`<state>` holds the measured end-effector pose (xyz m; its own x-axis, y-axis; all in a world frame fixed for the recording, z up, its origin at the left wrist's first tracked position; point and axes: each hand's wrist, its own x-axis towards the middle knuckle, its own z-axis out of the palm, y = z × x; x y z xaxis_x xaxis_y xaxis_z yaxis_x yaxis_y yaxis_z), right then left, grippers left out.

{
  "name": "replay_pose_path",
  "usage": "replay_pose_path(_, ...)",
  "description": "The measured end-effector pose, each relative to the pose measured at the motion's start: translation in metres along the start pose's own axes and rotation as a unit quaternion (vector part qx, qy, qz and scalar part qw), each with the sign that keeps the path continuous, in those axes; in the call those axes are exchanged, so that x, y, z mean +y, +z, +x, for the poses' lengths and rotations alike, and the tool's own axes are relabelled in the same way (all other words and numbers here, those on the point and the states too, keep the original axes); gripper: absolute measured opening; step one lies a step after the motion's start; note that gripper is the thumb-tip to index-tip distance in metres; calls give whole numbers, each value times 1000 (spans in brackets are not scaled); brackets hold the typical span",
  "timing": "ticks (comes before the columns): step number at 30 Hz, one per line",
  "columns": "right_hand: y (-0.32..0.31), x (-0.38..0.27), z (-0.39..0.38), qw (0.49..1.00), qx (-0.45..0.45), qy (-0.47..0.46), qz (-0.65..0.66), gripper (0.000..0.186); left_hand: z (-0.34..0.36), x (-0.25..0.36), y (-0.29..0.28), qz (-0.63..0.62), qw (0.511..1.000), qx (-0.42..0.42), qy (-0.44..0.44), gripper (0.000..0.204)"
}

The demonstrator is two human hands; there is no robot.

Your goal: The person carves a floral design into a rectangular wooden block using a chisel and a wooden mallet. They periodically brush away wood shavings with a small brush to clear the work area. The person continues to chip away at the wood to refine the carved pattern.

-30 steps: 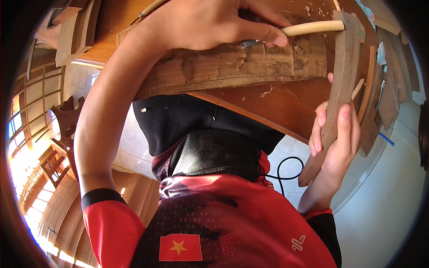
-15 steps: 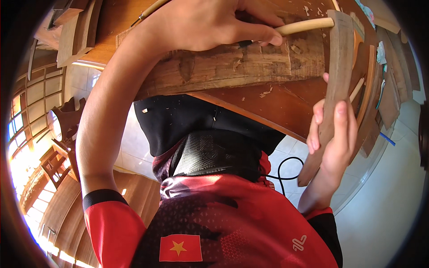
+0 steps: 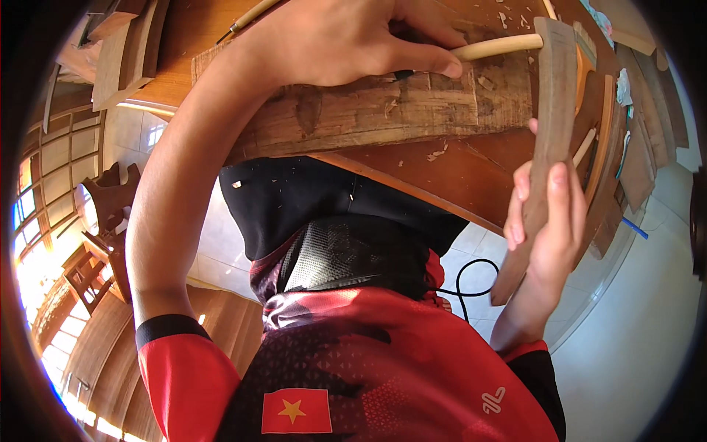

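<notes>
My left hand (image 3: 353, 44) is closed around a chisel with a pale round wooden handle (image 3: 497, 48). Its metal end is mostly covered by my fingers, over a thick, rough wooden board (image 3: 331, 114) with carved marks. In my right hand (image 3: 556, 221) is a long flat wooden bar (image 3: 556, 103), held upright by its lower part, the fingers wrapped round it. The butt of the chisel handle meets the bar's upper left edge, touching or very nearly so.
The board lies on an orange-brown wooden table (image 3: 420, 173) strewn with shavings. Another slim wood-handled tool (image 3: 250, 16) lies behind my left wrist. Wooden pieces (image 3: 129, 66) stand at the far left, more planks (image 3: 641, 140) at the right. A black cable (image 3: 460, 283) loops over the tiled floor.
The wooden bar and the chisel's butt have shifted very slightly to the left. Both hands keep their grip, and the board stays in place.
</notes>
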<state>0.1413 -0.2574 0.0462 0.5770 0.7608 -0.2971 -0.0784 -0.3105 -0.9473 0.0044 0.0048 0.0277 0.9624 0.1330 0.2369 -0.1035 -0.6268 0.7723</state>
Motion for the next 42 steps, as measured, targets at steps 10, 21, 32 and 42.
replay_pose_path(10, -16, -6, 14, 997, 31, -24, 61, 55, 0, -4, -1, 19, 1000, 7, 17, 29)
replay_pose_path(21, -11, -9, 25, 998, 21, -35, 57, 53, 5, 0, 1, 1, 999, -7, -36, 26)
replay_pose_path(32, -11, -11, 27, 999, -24, 8, -38, 51, 3, -2, -1, 19, 1000, -5, 2, 24)
replay_pose_path(42, -9, -18, 36, 999, -9, -34, 6, 53, -1, 2, -3, 20, 999, 13, -26, 25)
